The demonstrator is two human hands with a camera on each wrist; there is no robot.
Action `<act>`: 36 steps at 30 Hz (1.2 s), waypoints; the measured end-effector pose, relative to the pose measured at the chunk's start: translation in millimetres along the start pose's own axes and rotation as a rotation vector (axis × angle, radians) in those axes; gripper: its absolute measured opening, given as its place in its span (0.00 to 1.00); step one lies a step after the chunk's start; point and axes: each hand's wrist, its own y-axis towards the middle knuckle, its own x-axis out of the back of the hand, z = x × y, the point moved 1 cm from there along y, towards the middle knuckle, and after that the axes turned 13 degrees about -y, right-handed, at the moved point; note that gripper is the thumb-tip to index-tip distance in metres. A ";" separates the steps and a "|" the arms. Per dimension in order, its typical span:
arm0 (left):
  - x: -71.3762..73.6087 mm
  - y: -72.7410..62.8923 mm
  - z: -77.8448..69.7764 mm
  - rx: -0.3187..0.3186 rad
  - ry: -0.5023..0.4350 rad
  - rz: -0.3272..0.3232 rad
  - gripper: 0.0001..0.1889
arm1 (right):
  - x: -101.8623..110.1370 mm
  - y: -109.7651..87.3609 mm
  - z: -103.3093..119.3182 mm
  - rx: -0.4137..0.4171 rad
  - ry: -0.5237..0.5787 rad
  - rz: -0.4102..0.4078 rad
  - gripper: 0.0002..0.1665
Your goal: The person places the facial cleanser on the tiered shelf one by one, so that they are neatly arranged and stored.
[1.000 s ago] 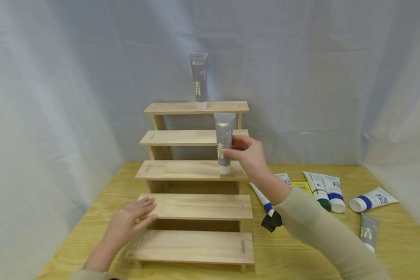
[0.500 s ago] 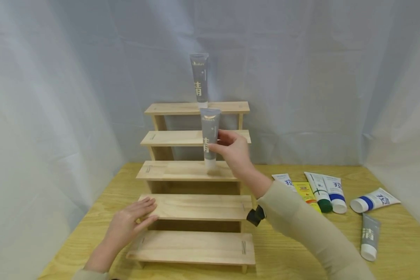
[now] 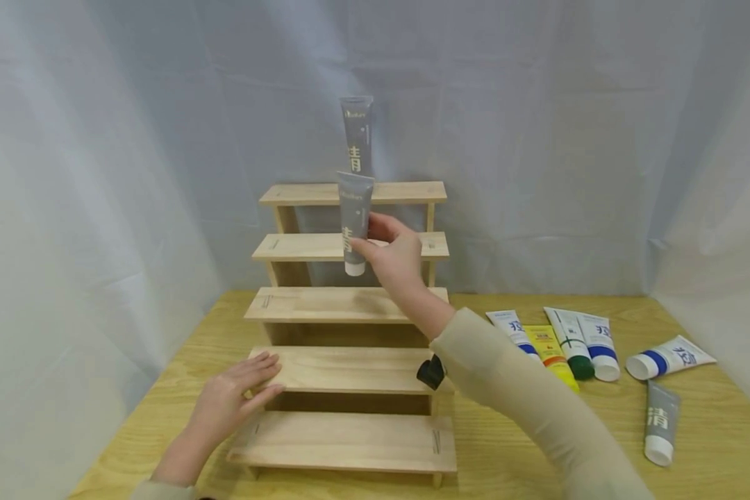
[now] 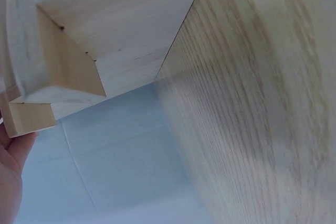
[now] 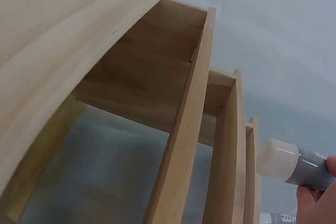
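My right hand (image 3: 396, 260) pinches a grey tube (image 3: 353, 215) with a white cap, cap down, between thumb and fingers. It is held in the air before the second-highest step of a wooden stepped stand (image 3: 344, 375). In the right wrist view the tube's cap (image 5: 278, 160) points toward the stand's edges. A matching grey tube (image 3: 357, 132) stands upright on the top step, its lower part hidden by the held one. My left hand (image 3: 228, 392) rests its fingers on the left end of the second-lowest step; the left wrist view shows it touching the board's end (image 4: 31, 119).
On the table (image 3: 512, 451) right of the stand lie a yellow tube (image 3: 550, 354), several white tubes, one with a green cap (image 3: 580, 367), another white tube (image 3: 670, 356) and a grey tube (image 3: 662, 423). A pale curtain (image 3: 537, 139) hangs behind.
My right hand has lifted the grey tube off the middle step's level and carried it left and up, toward the second-highest step. The left hand has kept its place.
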 end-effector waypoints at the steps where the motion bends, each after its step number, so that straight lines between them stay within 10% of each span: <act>1: 0.0 -0.1 -0.1 -0.001 0.000 0.000 0.27 | -1.9 0.6 1.7 0.011 0.010 -0.004 0.22; 36: -1.8 -1.1 1.0 0.011 0.016 0.021 0.27 | -42.6 27.2 10.3 0.174 -0.130 -0.065 0.21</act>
